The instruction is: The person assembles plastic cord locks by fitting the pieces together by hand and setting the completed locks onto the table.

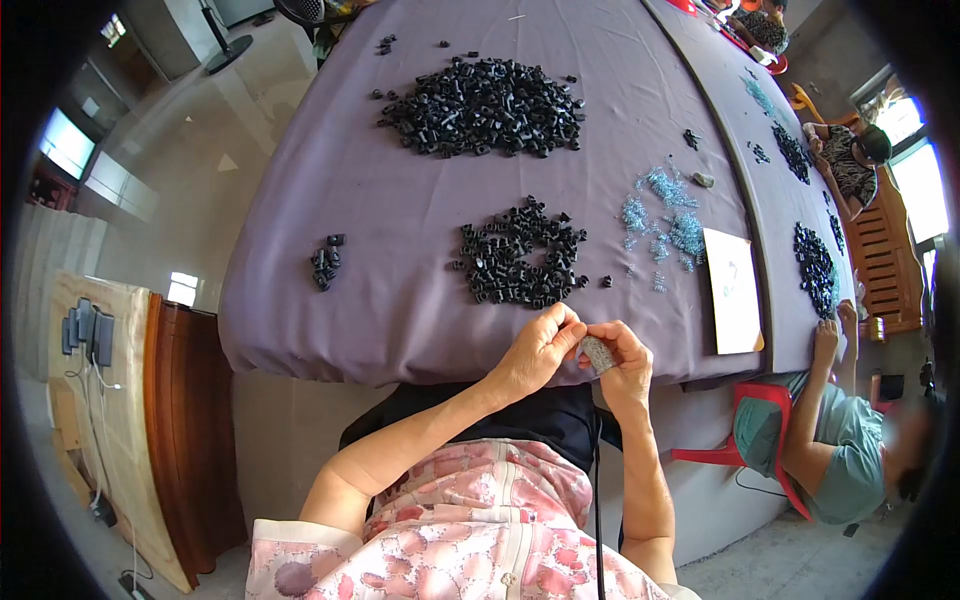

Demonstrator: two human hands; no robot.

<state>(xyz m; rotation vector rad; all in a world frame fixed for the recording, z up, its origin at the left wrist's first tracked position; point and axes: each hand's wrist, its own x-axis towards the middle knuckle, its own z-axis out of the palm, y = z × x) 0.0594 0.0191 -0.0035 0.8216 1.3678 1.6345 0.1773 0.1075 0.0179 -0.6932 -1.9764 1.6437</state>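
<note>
My left hand (545,348) is closed in a pinch at the table's front edge, with thumb and forefinger pressed together. What it grips, if anything, is too small to make out. Right beside it, my right hand (624,368) is closed around a small grey speckled piece (599,354), its kind unclear. The fingertips of both hands meet or nearly meet. Just beyond them lies a pile of small black plastic parts (525,255). Pale blue metal springs (686,232) lie in a loose heap to the right.
A larger pile of black parts (485,107) is farther back on the purple tablecloth (400,210), and a small cluster (326,262) is at left. A white board (733,290) lies at right. Co-workers (850,440) sit along the right side, one on a red chair (770,440).
</note>
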